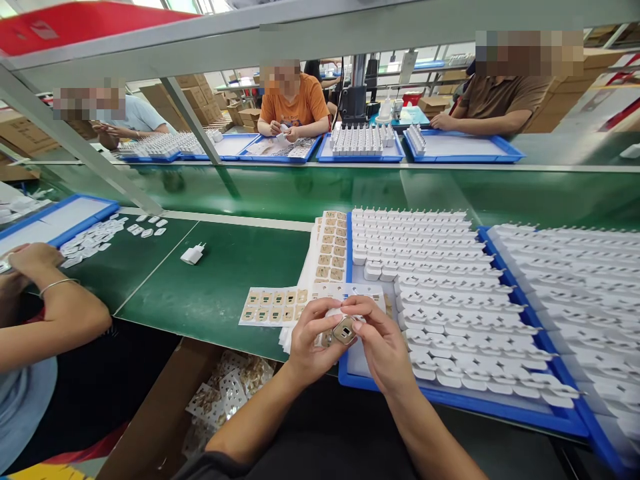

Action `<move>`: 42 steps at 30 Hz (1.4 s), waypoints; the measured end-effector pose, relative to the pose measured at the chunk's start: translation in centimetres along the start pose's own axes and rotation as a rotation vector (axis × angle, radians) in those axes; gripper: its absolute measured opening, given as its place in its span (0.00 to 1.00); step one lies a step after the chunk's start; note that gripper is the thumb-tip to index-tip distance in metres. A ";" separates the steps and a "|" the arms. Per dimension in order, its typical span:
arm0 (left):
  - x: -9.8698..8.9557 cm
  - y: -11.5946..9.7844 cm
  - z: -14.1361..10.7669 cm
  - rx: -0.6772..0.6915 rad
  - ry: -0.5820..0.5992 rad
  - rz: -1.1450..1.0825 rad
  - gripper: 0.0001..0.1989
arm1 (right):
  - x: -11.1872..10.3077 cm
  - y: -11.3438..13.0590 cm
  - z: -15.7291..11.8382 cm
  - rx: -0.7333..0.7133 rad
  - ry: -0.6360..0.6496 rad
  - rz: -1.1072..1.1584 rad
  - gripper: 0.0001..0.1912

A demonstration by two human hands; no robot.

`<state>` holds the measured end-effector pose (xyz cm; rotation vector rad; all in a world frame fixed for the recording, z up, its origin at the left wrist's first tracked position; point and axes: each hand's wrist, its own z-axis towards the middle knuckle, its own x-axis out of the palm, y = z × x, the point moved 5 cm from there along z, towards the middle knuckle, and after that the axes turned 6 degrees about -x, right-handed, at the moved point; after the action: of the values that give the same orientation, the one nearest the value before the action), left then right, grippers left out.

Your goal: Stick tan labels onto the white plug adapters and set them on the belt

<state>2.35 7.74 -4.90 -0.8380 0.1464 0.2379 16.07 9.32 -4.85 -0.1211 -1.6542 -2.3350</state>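
Note:
A small white charger (345, 329) is pinched between my two hands, its end face toward me showing a tan sticker with cutouts. My left hand (313, 333) grips it from the left, fingers curled round it. My right hand (383, 339) closes on it from the right, thumb at the face's edge. Just behind my hands lies a sheet of tan stickers (273, 307), partly covered by my left hand. A stack of similar sheets (331, 247) rests beyond it. On the right, a blue tray (367, 382) holds rows of white chargers (440, 300) with their prongs showing.
A second blue tray (593, 417) of chargers stands farther right. One loose charger (193, 253) lies on the green table (240, 257). White pieces (93, 240) are scattered near a co-worker's arm (55, 313) at left. Below the edge is a box of scraps (230, 387). A metal frame (300, 43) crosses above.

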 end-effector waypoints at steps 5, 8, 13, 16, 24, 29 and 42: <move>-0.1 0.3 -0.1 -0.063 0.032 -0.053 0.24 | -0.7 2.1 1.0 -0.120 0.105 -0.355 0.08; -0.1 0.0 0.0 -0.065 0.055 -0.034 0.23 | -0.6 3.5 1.1 -0.312 0.109 -0.540 0.07; -0.6 0.9 0.4 -0.240 0.104 0.029 0.18 | 0.3 4.4 -0.3 -0.573 0.184 -0.651 0.10; -2.0 2.4 0.7 -0.369 0.053 0.172 0.16 | -0.7 4.2 0.0 -0.477 0.114 -0.597 0.06; -10.4 10.6 3.4 -0.593 -0.172 0.549 0.19 | -6.2 2.5 3.2 -0.404 -0.111 -1.306 0.13; -19.4 15.7 4.9 -0.713 -0.297 0.808 0.16 | -6.6 0.3 2.9 -0.410 0.053 -1.343 0.16; -27.6 17.3 4.1 -0.879 -0.430 1.137 0.22 | -2.7 -1.7 2.0 -0.408 0.290 -1.345 0.15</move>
<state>-28.67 17.87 -8.49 -1.4779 0.0956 1.6265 18.00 12.16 -6.36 1.6195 -1.1567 -3.2420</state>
